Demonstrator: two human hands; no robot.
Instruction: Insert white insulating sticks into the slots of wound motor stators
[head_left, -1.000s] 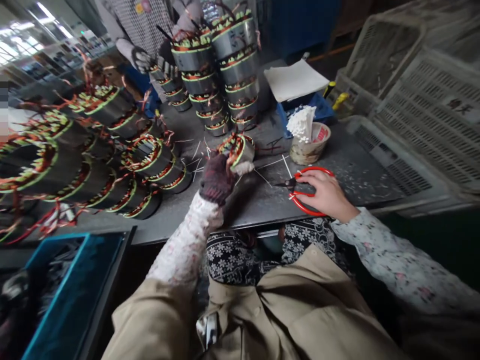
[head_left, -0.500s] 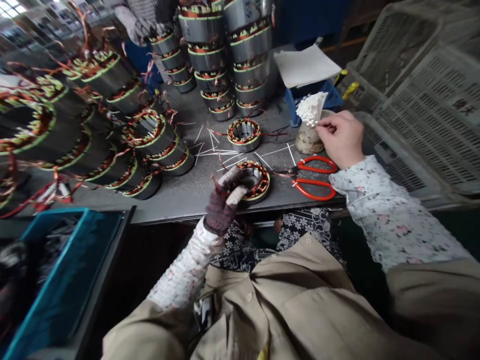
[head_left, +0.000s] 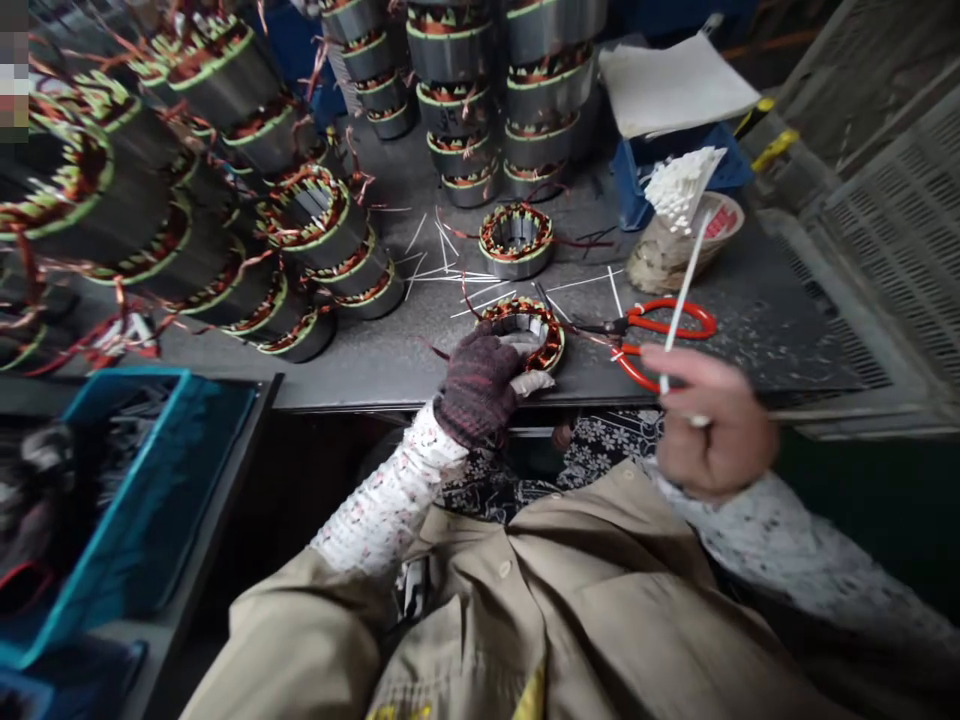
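My left hand (head_left: 484,385), in a dark knitted glove with pale fingertips, is closed on the near rim of a motor stator (head_left: 553,345) lying on the bench. Copper windings and yellow-green insulation line that ring. Raised at the right, my bare right hand (head_left: 712,430) pinches a thin white stick (head_left: 686,285), which points upward; motion smears the fingers a little. Red-handled scissors (head_left: 679,318) lie between the hands, partly behind the right one. A second stator (head_left: 516,260) sits just behind the first. Loose white sticks (head_left: 450,278) are scattered beside both.
More white sticks (head_left: 681,190) stand bundled in a tape-wrapped holder (head_left: 660,268) next to a tape roll (head_left: 726,218). Stacked stators (head_left: 457,105) rise at the back and left. A blue bin (head_left: 630,180) carries a white sheet (head_left: 675,85). Grey crates border the right; a teal tray (head_left: 120,480) stands lower left.
My right hand has moved from the stick bundle toward my body, carrying one white stick. My left hand stays at the stator, its back now turned more upward. The head view has shifted.
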